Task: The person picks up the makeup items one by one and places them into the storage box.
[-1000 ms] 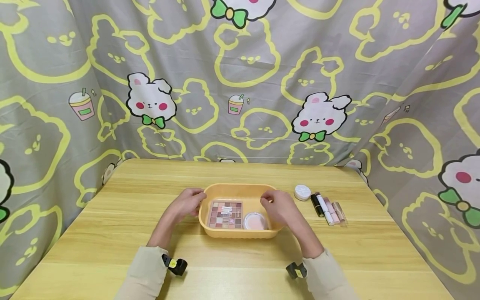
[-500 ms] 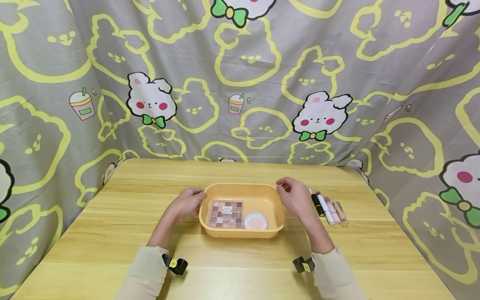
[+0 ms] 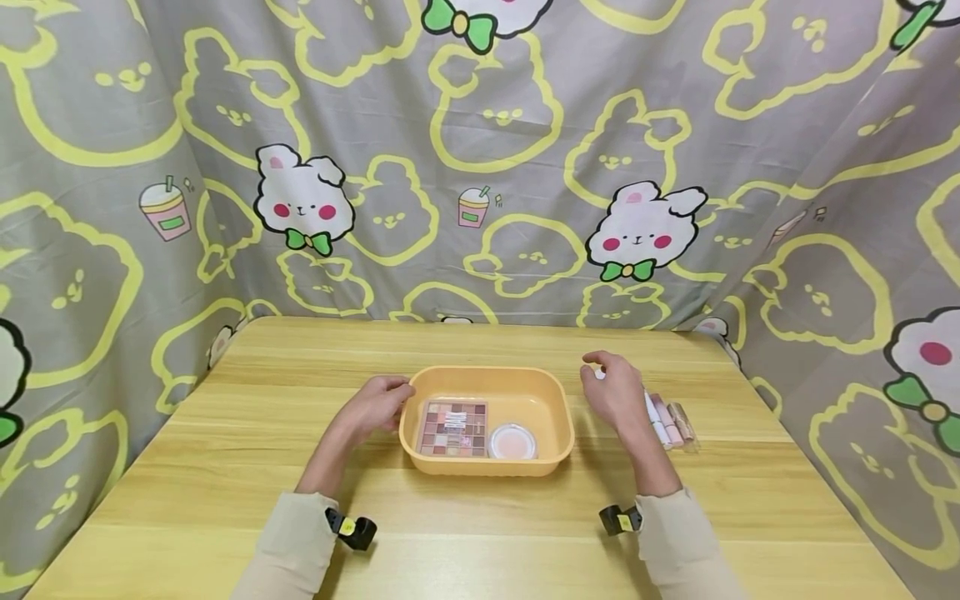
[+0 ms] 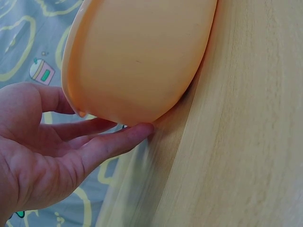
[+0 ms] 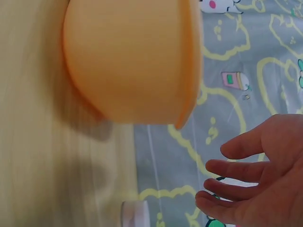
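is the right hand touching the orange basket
No, the right wrist view shows a clear gap between the right hand and the orange basket.

Left of lower centre, the left grip (image 3: 378, 402) is bent inward; right of it, the right grip (image 3: 613, 390) hangs, fingers (image 5: 236, 170) loosely apart.

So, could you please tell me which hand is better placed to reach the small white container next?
Probably the right hand: it is nearer the small white container, and its fingers hold nothing. The left hand is at the left end of the orange basket, touching it.
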`<state>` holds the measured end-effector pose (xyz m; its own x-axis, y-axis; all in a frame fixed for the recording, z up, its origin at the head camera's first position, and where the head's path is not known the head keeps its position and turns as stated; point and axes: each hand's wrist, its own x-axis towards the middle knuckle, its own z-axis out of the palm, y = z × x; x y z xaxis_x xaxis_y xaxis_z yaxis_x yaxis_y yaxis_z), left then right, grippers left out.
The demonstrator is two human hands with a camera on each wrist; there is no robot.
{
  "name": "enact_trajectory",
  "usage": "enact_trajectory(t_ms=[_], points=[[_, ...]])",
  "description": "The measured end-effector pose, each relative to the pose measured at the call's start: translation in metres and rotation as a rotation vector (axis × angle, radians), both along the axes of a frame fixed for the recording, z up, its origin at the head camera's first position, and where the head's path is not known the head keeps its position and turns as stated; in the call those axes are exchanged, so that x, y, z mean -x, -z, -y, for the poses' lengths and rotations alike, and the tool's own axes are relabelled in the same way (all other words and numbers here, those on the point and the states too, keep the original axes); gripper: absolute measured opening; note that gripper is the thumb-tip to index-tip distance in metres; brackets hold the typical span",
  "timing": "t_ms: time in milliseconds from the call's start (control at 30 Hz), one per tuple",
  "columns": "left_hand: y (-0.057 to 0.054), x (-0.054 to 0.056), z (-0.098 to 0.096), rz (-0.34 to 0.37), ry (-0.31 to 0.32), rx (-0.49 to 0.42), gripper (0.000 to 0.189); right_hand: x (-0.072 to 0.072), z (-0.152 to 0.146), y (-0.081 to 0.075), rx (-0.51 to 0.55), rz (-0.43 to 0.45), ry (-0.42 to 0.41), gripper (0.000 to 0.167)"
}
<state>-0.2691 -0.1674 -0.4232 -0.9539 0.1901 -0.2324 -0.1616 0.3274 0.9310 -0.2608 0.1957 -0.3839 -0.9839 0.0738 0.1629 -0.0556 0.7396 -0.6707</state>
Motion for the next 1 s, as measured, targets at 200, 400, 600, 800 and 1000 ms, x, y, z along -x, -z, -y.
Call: enact_trajectory(t_ms=[200,400,600,800,1000], points=[[0.0,0.0,0.0,-0.004,0.004,0.013,0.051,0.008,-0.007,0.009,-0.033,-0.006,0.029,0.044],[0.0,0.0,0.0,0.003,-0.002,0.002,0.051,0.014,-0.011,0.022,-0.084,0.051,0.012,0.051],[0.001,0.0,0.0,0.003,-0.003,0.012,0.05,0.015,-0.014,0.029,-0.117,0.091,0.004,0.054],[0.001,0.001,0.0,-0.006,-0.004,0.012,0.049,0.017,-0.017,0.032,-0.177,0.113,-0.018,0.053],[0.001,0.001,0.0,0.0,-0.003,0.011,0.05,0.019,-0.019,0.034,-0.225,0.134,-0.035,0.017]])
